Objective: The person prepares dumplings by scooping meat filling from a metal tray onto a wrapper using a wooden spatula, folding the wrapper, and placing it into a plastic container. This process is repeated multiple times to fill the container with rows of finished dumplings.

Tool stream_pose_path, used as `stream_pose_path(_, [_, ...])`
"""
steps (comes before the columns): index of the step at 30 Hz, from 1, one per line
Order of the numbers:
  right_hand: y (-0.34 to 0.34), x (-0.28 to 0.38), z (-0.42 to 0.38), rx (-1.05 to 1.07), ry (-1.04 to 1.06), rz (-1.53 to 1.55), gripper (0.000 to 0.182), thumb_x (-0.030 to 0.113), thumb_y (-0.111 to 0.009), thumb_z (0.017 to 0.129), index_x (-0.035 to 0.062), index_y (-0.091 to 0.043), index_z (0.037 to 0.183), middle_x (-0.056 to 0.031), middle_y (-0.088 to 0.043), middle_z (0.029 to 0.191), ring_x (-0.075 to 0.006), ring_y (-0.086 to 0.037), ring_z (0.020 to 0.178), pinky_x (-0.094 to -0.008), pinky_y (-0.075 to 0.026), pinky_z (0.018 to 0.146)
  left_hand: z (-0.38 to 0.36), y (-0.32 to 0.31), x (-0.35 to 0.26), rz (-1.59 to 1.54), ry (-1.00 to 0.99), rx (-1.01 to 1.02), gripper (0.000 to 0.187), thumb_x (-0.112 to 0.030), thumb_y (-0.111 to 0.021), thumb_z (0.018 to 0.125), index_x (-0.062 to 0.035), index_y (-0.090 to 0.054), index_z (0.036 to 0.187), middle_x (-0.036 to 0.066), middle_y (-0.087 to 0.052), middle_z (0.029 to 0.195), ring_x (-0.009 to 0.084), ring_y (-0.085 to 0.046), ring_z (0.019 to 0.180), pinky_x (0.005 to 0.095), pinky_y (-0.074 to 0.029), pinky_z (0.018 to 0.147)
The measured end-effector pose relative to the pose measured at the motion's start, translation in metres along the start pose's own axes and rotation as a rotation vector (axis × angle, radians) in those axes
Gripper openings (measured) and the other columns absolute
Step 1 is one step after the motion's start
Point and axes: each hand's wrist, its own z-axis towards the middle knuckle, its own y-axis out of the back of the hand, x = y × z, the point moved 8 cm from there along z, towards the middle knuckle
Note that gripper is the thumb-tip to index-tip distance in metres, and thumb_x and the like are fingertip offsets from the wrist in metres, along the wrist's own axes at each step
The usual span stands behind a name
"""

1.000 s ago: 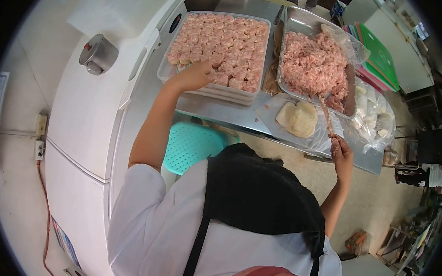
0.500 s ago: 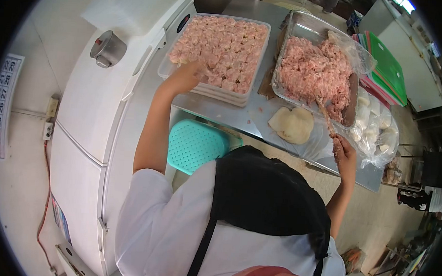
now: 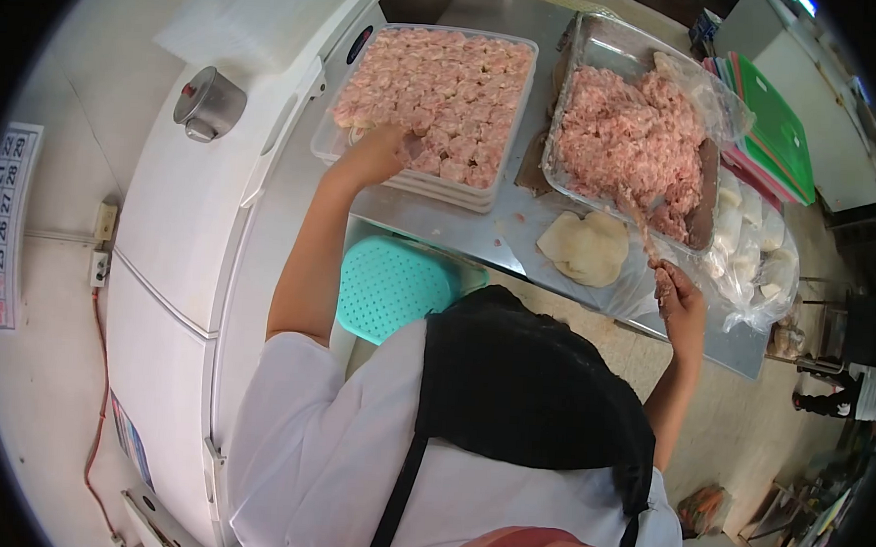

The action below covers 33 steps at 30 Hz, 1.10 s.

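Note:
My left hand (image 3: pixel 378 155) is bent over the near left edge of a white tray (image 3: pixel 489 196) packed with rows of filled dumplings (image 3: pixel 443 86); its fingertips are at the dumplings, and whatever they pinch is too small to make out. On the right, my right hand (image 3: pixel 682 298) is closed around a meat-smeared stick (image 3: pixel 645 232), whose far end rests in pink minced meat (image 3: pixel 624 135) inside a metal pan (image 3: pixel 594 46). Between tray and pan lies a stack of round pale wrappers (image 3: pixel 585 248) on the metal table (image 3: pixel 431 219).
A turquoise perforated stool (image 3: pixel 395 286) stands below the table edge. Bagged white pieces (image 3: pixel 751 252) and green and pink boards (image 3: pixel 774 133) lie right of the pan. At left, a white fridge (image 3: pixel 180 181) bears a metal pot (image 3: pixel 209 103). A person's dark-clad legs (image 3: pixel 832 401) show far right.
My left hand has shifted slightly right and down along the tray edge. My right hand keeps its hold on the stick. The whole view has shifted slightly.

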Motion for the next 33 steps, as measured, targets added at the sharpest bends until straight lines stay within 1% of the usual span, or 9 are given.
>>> stream_pose_path(4, [-0.006, -0.013, -0.01, -0.023, -0.052, 0.022, 0.028, 0.024, -0.058, 0.095, 0.0025, -0.065, 0.111, 0.0081, -0.044, 0.066, -0.0002, -0.034, 0.053, -0.0164, -0.026, 0.047, -0.012, -0.003, -0.022, -0.108, -0.207, -0.115, 0.057, -0.002, -0.052, 0.076, -0.0034, -0.046, 0.132, 0.024, -0.06, 0.108, 0.0381, -0.058, 0.101, 0.0421, -0.045, 0.086])
stream_pose_path(7, [-0.01, -0.017, -0.016, -0.036, -0.077, 0.051, 0.028, 0.024, -0.058, 0.095, 0.0019, -0.064, 0.111, 0.0083, -0.044, 0.066, 0.0001, -0.033, 0.052, -0.0166, -0.026, 0.047, -0.009, -0.006, -0.005, -0.224, -0.164, -0.002, 0.062, -0.004, -0.053, 0.076, -0.0047, -0.04, 0.137, 0.025, -0.058, 0.114, 0.0382, -0.056, 0.105, 0.0412, -0.044, 0.09])
stream_pose_path(10, [-0.017, -0.013, -0.018, -0.05, -0.084, 0.074, 0.028, 0.024, -0.058, 0.095, 0.0012, -0.064, 0.111, 0.0083, -0.044, 0.066, 0.0, -0.034, 0.053, -0.0168, -0.026, 0.047, -0.001, 0.001, 0.007, 0.002, 0.037, 0.044, 0.061, -0.009, -0.054, 0.077, -0.0037, -0.041, 0.136, 0.025, -0.056, 0.118, 0.0386, -0.054, 0.109, 0.0405, -0.043, 0.093])
stream_pose_path(13, [-0.029, -0.003, -0.019, -0.068, -0.05, 0.081, 0.028, 0.022, -0.058, 0.095, 0.0009, -0.064, 0.112, 0.0079, -0.045, 0.067, -0.0004, -0.034, 0.054, -0.017, -0.027, 0.048, 0.006, -0.004, 0.005, -0.04, -0.142, 0.076, 0.059, -0.013, -0.054, 0.078, -0.003, -0.042, 0.135, 0.025, -0.057, 0.118, 0.039, -0.053, 0.111, 0.0407, -0.042, 0.094])
stream_pose_path(16, [-0.04, 0.002, -0.018, -0.083, -0.016, 0.059, 0.026, 0.021, -0.057, 0.095, 0.0007, -0.063, 0.111, 0.0075, -0.045, 0.068, -0.0008, -0.035, 0.056, -0.0171, -0.027, 0.049, 0.004, 0.004, -0.011, -0.15, -0.256, -0.081, 0.059, -0.016, -0.055, 0.08, -0.0023, -0.041, 0.136, 0.025, -0.057, 0.116, 0.0399, -0.053, 0.11, 0.0417, -0.042, 0.093])
stream_pose_path(25, [-0.056, 0.018, -0.022, -0.067, -0.02, 0.053, 0.025, 0.018, -0.057, 0.095, -0.0001, -0.063, 0.112, 0.0076, -0.046, 0.07, -0.0006, -0.037, 0.06, -0.0166, -0.029, 0.051, 0.015, 0.007, 0.004, -0.135, -0.317, -0.074, 0.063, -0.017, -0.055, 0.083, -0.015, -0.036, 0.142, 0.025, -0.06, 0.106, 0.0396, -0.057, 0.101, 0.0422, -0.044, 0.087])
stream_pose_path(28, [-0.059, 0.016, -0.023, -0.07, -0.038, 0.056, 0.026, 0.018, -0.057, 0.095, 0.0002, -0.063, 0.113, 0.008, -0.046, 0.07, -0.0005, -0.036, 0.06, -0.0164, -0.028, 0.051, 0.02, -0.009, 0.026, -0.018, -0.164, 0.033, 0.067, -0.012, -0.054, 0.08, -0.019, -0.034, 0.144, 0.024, -0.061, 0.1, 0.0385, -0.059, 0.093, 0.0415, -0.046, 0.082])
stream_pose_path(31, [-0.061, 0.017, -0.025, -0.061, -0.052, 0.077, 0.026, 0.019, -0.057, 0.095, 0.0004, -0.063, 0.113, 0.008, -0.046, 0.07, -0.0005, -0.036, 0.059, -0.0166, -0.028, 0.05, 0.009, -0.003, 0.008, -0.144, -0.321, 0.004, 0.07, -0.009, -0.054, 0.078, -0.0186, -0.033, 0.144, 0.023, -0.062, 0.096, 0.0368, -0.06, 0.088, 0.0407, -0.047, 0.079])
stream_pose_path(33, [-0.063, 0.02, -0.029, -0.061, -0.06, 0.074, 0.026, 0.019, -0.057, 0.095, 0.0005, -0.063, 0.113, 0.0081, -0.046, 0.069, -0.0005, -0.035, 0.058, -0.0169, -0.029, 0.049, 0.005, -0.002, 0.001, -0.167, -0.202, 0.101, 0.062, -0.015, -0.056, 0.082, -0.0104, -0.037, 0.141, 0.023, -0.059, 0.112, 0.0363, -0.056, 0.104, 0.0397, -0.043, 0.09])
